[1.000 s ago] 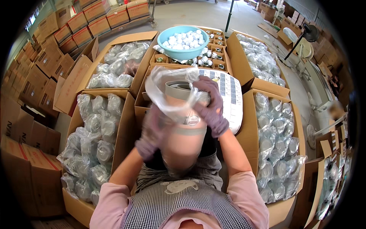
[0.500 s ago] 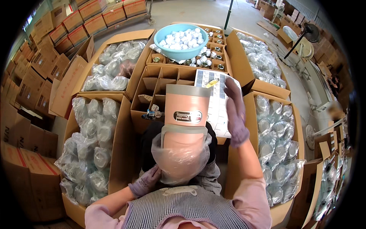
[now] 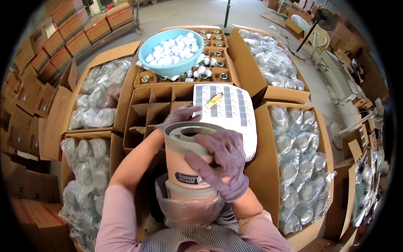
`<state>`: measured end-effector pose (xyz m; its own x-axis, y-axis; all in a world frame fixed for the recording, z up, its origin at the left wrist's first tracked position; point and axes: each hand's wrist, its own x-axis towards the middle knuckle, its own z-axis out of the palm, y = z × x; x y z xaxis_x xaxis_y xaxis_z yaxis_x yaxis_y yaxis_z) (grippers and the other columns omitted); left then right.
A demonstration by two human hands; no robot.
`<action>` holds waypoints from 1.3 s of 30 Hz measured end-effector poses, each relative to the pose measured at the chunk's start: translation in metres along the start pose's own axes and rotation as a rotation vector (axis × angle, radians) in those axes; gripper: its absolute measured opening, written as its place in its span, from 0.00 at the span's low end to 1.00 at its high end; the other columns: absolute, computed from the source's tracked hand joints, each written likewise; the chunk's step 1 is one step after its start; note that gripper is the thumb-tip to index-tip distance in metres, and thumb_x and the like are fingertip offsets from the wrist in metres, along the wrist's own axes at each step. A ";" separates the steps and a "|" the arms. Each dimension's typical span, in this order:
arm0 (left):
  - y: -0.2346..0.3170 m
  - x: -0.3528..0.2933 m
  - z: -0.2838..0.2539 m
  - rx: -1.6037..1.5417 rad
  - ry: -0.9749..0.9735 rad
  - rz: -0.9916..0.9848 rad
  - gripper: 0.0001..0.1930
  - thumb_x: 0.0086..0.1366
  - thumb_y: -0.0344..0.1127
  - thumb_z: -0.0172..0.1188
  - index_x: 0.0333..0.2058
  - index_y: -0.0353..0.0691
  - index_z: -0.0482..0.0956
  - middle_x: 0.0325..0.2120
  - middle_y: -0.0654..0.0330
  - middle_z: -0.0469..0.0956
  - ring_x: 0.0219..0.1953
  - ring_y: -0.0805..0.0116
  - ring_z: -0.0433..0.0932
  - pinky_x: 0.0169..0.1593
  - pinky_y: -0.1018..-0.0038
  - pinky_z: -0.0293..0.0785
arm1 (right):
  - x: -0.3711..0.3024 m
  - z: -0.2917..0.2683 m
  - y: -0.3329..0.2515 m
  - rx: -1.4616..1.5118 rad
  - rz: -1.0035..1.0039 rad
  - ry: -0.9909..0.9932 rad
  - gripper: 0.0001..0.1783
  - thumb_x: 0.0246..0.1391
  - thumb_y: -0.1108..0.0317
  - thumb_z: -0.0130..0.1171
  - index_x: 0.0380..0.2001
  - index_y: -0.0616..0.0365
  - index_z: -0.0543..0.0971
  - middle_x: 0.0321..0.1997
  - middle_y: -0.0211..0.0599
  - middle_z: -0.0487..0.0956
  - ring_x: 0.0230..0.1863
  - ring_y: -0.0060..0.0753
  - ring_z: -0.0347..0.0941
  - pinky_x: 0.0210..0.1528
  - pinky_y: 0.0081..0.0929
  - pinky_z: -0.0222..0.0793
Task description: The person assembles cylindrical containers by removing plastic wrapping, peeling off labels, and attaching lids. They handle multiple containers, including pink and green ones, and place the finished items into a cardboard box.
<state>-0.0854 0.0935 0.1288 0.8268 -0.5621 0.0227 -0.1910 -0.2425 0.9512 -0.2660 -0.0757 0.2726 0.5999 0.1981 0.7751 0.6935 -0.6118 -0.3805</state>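
Note:
In front of my body a peach-coloured vacuum jug [image 3: 182, 164] stands with its grey ring-shaped end up and the print on its label upside down. A clear plastic bag [image 3: 189, 210] bunches round its lower part. My right hand [image 3: 224, 164], in a purple-grey glove, grips the jug's upper right side, fingers over the grey rim and thumb on the body. Beyond the jug, my gloved left hand [image 3: 179, 116] reaches with fingers stretched out to the left edge of a printed label sheet [image 3: 235, 122]. A small yellow tool [image 3: 215, 100] lies on that sheet.
A divided carton [image 3: 157, 97] sits under the sheet's left side. Behind it, a blue basin [image 3: 147, 46] of white caps rests on another divided carton [image 3: 233, 75]. Open cartons of bagged clear items flank me, left [image 3: 117, 159] and right [image 3: 262, 143]. A black fan [image 3: 325, 19] stands far right.
My right hand has come down from beside the sheet onto the jug's rim. My left hand has left the bag and reached forward to the sheet. The jug has tipped, showing its ringed end.

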 end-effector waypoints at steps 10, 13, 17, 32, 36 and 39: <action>-0.088 0.178 0.089 1.086 0.035 -0.040 0.25 0.64 0.39 0.57 0.58 0.43 0.64 0.46 0.45 0.76 0.48 0.44 0.78 0.47 0.53 0.77 | 0.034 -0.021 0.047 0.186 0.218 -0.243 0.21 0.39 0.57 0.75 0.29 0.58 0.77 0.26 0.38 0.77 0.30 0.45 0.75 0.35 0.39 0.66; -0.085 0.150 0.055 0.655 0.203 0.101 0.22 0.63 0.31 0.55 0.56 0.39 0.65 0.40 0.41 0.78 0.43 0.38 0.79 0.46 0.49 0.75 | 0.032 -0.013 0.059 0.404 0.378 -0.240 0.20 0.42 0.57 0.75 0.28 0.58 0.77 0.25 0.37 0.76 0.27 0.43 0.74 0.34 0.33 0.68; 0.005 0.058 -0.018 -0.473 0.428 -0.083 0.15 0.65 0.31 0.40 0.40 0.34 0.78 0.25 0.57 0.78 0.25 0.68 0.78 0.29 0.72 0.76 | 0.014 -0.005 0.097 0.722 0.558 -0.285 0.14 0.50 0.63 0.66 0.34 0.64 0.83 0.31 0.37 0.80 0.34 0.30 0.77 0.38 0.27 0.71; 0.119 -0.182 0.032 0.488 0.529 0.429 0.08 0.55 0.26 0.68 0.34 0.37 0.78 0.25 0.55 0.77 0.23 0.58 0.76 0.28 0.70 0.71 | -0.011 0.011 0.078 0.679 0.542 -0.137 0.21 0.64 0.56 0.49 0.31 0.63 0.82 0.29 0.31 0.79 0.31 0.20 0.71 0.36 0.22 0.68; 0.123 -0.185 0.035 0.496 0.522 0.440 0.10 0.54 0.30 0.70 0.33 0.38 0.78 0.23 0.57 0.76 0.21 0.59 0.75 0.26 0.69 0.70 | -0.007 0.003 0.063 0.660 0.566 -0.136 0.19 0.64 0.58 0.50 0.31 0.63 0.82 0.30 0.29 0.79 0.32 0.20 0.71 0.38 0.22 0.67; 0.140 -0.182 0.040 0.508 0.502 0.417 0.11 0.51 0.27 0.70 0.33 0.38 0.80 0.23 0.58 0.76 0.22 0.61 0.74 0.28 0.69 0.71 | -0.009 0.001 0.057 0.714 0.636 -0.101 0.16 0.61 0.60 0.56 0.31 0.63 0.82 0.29 0.27 0.77 0.32 0.18 0.69 0.37 0.21 0.66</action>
<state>-0.2834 0.1304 0.2457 0.7499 -0.2940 0.5926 -0.6509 -0.4879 0.5816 -0.2308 -0.1117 0.2436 0.9561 0.0749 0.2831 0.2856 -0.0236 -0.9581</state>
